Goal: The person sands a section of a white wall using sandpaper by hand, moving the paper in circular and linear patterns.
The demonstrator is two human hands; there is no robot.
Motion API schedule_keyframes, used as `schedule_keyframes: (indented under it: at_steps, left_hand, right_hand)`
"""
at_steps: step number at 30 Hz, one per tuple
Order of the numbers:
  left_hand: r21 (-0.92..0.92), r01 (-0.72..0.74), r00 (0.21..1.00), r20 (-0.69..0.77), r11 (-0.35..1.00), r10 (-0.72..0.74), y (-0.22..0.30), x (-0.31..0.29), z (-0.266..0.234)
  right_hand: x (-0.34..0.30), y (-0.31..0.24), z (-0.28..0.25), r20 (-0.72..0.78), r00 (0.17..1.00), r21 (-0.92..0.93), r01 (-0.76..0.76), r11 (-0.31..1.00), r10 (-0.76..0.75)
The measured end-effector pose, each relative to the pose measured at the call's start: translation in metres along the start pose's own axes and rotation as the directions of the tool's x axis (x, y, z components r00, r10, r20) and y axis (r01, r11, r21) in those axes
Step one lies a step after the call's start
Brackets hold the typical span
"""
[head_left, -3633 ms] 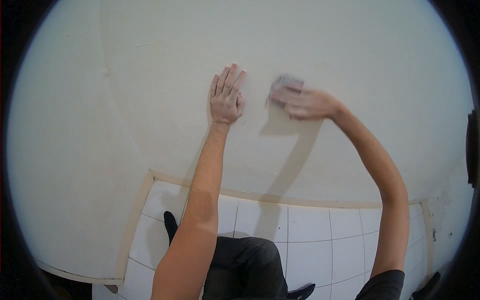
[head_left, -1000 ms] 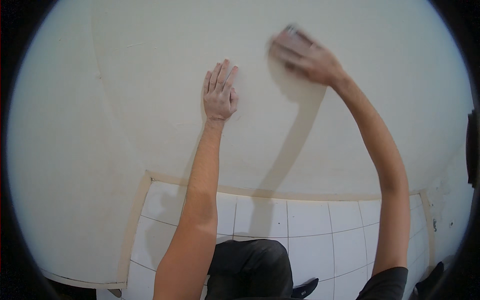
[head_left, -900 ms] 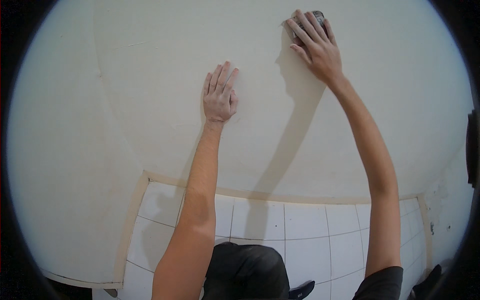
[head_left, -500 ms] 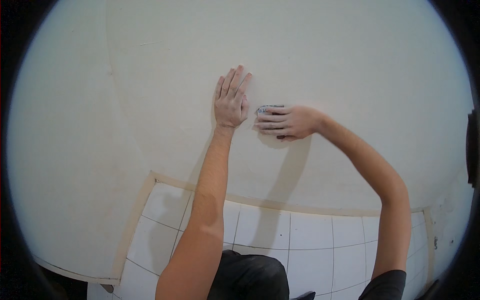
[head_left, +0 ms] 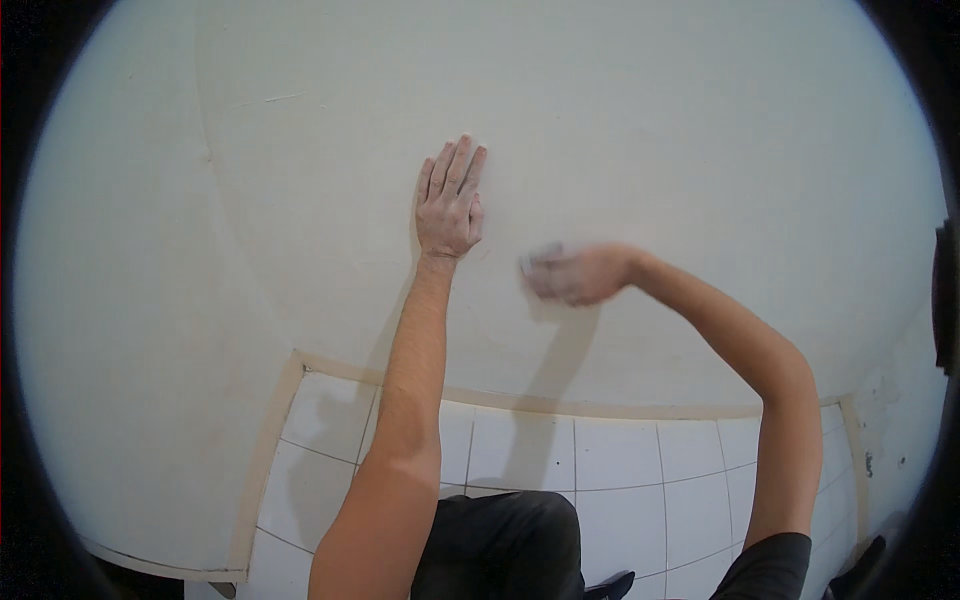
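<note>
My left hand (head_left: 449, 205) lies flat on the cream wall (head_left: 620, 130), fingers stretched upward and nearly together. Pale dust whitens its skin. To its right and a little lower, my right hand (head_left: 583, 274) is against the wall, smeared by motion. Under its fingers is a small flat piece of sandpaper (head_left: 541, 256) with a light printed backing, and only its upper left part shows past the fingers. My right forearm comes in from the right, bent at the elbow. The sandpaper's face against the wall is hidden.
White floor tiles (head_left: 620, 450) meet the wall along a beige skirting strip (head_left: 520, 402). My dark-clothed knee (head_left: 505, 545) is at the lower middle. A thin scratch (head_left: 272, 99) and a vertical ridge mark the wall's left part. A dark object (head_left: 945, 300) stands at the right rim.
My right hand has moved down the wall with the sandpaper and is now blurred. The left hand stays flat on the wall; the whole view has shifted slightly.
</note>
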State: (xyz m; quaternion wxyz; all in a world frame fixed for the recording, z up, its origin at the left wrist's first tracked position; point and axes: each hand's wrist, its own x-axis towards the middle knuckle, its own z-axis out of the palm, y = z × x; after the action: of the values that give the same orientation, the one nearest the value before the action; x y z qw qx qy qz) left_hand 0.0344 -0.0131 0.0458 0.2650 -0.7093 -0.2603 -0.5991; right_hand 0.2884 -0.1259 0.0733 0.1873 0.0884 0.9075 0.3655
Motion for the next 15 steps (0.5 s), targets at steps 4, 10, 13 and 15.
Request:
schedule_keyframes:
  at_steps: [4,10,13,15]
  left_hand:
    - [0.001,0.001,1.0,-0.029,1.0,-0.001,-0.007,-0.004,0.0]
    - [0.004,0.0,1.0,0.004,1.0,0.0,-0.012,-0.002,-0.006]
    - [-0.006,-0.005,1.0,0.009,1.0,0.005,-0.006,-0.002,-0.002]
    - [-0.004,0.006,1.0,0.026,1.0,-0.005,-0.007,-0.002,-0.007]
  right_hand:
    - [-0.015,0.013,-0.008,-0.002,0.986,-0.001,0.165,0.986,-0.165]
    - [-0.035,0.078,-0.108,-0.344,0.736,-0.21,-0.666,0.716,0.583]
    - [-0.045,0.082,-0.1,-0.464,0.605,-0.251,-0.79,0.559,0.647]
    - [-0.035,0.067,-0.09,-0.449,0.59,-0.31,-0.807,0.503,0.671]
